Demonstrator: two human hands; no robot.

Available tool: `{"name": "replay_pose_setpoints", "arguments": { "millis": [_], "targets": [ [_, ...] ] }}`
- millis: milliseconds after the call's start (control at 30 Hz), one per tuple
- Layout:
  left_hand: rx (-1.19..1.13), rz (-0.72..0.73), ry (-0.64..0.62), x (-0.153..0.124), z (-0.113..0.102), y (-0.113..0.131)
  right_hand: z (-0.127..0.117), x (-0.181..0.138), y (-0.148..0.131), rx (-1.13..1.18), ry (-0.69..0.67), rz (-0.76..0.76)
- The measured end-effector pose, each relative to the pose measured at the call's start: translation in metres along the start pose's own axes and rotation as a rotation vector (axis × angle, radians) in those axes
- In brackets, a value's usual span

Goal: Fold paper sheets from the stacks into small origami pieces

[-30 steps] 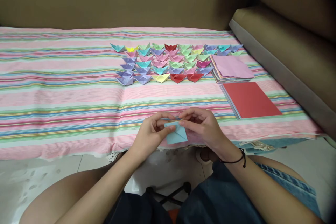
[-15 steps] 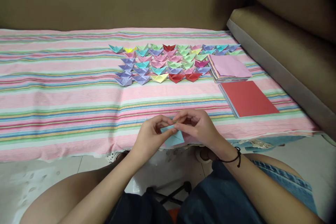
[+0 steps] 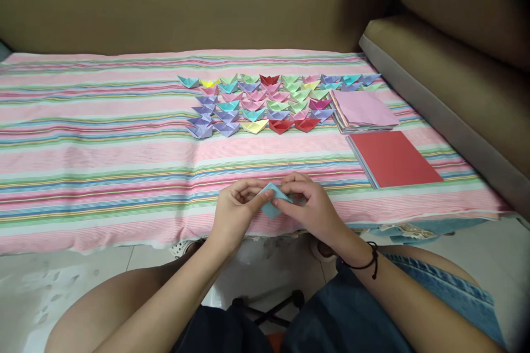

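Between both hands, near the front edge of the striped cloth, is a small folded piece of light blue paper, shaped like a diamond with one corner toward me. My left hand pinches its left side, thumb on top and the fingers behind. From the right, my right hand grips the other side, its thumb pressed on the paper's face and its fingers curled at the far side. Beyond the hands, several folded paper boats in many colours stand in rows on the cloth.
To the right lie a stack of paper with a pink top sheet and, nearer, a stack topped with red. Brown cushions border the right side, and a brown backrest rises behind the striped cloth.
The blue paper has been turned from a slanted square to a diamond, its top corner now showing. My hands have moved slightly apart along its sides. The camera view has shifted a little.
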State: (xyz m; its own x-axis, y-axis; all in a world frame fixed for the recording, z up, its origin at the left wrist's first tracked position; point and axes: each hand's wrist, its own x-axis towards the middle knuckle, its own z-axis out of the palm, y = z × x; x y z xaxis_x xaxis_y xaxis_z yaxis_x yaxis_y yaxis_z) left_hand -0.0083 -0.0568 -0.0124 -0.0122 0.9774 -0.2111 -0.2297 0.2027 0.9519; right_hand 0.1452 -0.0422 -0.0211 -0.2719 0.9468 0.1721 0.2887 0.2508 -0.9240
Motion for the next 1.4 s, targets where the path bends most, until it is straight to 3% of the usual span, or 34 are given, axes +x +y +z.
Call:
{"name": "replay_pose_setpoints", "arguments": {
  "millis": [233,400,733,933,1400],
  "targets": [
    [0.043,0.066,0.001,0.0014,0.0014,0.0036,-0.0008,0.0042,0.0005,-0.009,0.002,-0.012],
    [0.071,0.152,0.046,0.0002,-0.0004,0.0044,0.0023,0.0043,0.007,0.059,0.096,0.031],
    [0.026,0.063,0.003,0.0041,-0.0035,0.0065,-0.0055,0.0044,0.0026,0.044,0.078,-0.058],
    [0.107,0.09,0.001,0.004,-0.005,0.007,-0.0056,0.0044,0.0049,0.053,0.07,-0.007],
    [0.305,0.144,0.082,0.001,-0.0049,0.0025,-0.0068,0.0044,0.0011,-0.023,0.083,-0.051]
  ]
}}
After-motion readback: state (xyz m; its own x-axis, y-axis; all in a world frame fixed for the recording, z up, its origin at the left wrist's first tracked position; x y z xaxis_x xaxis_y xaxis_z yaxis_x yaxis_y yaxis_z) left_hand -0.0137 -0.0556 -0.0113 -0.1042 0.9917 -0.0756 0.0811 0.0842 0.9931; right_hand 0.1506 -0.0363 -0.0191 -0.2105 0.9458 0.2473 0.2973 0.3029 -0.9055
